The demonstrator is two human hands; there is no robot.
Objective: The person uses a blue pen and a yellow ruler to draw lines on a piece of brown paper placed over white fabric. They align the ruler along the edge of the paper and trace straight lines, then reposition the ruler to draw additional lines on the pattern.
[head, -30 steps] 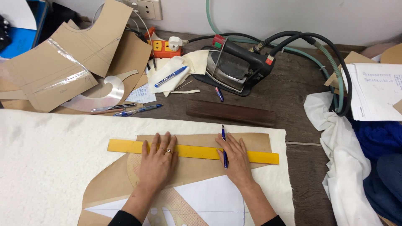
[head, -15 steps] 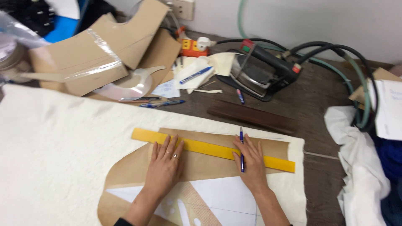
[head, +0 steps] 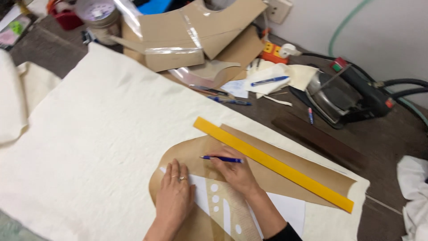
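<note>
right hand (head: 238, 173) gripping blue pen (head: 221, 158), left hand (head: 175, 196) flat

The paper pattern (head: 267, 174) lies on the cloth (head: 89, 147); the ruler (head: 272, 163) crosses it, the iron (head: 343, 96) at two o'clock.

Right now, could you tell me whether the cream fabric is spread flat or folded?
Spread flat: the cream fabric lies open across the table, under the brown paper pattern.
</note>
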